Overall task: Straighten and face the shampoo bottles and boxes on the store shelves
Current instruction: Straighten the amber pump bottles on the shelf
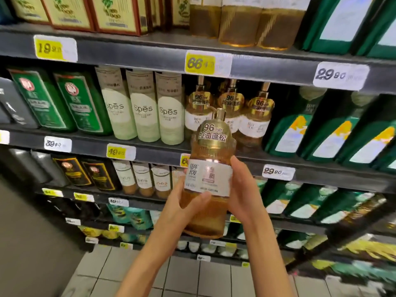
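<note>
Likely risks clipping the three matching pump bottles (230,108) on the middle shelf (150,150) when going back in, knocking one over or twisting its label off front, given how tightly packed. Could also slip from the grip: smooth amber shampoo bottle (209,174), top-heavy under its gold collar, held only round the lower half. Sits near upright, label outward, in front of the shelf edge and clear of the row. Clamped between both hands: left hand (184,202) wrapped round the lower left, thumb across the front; right hand (242,187) curled round the label's right side
</note>
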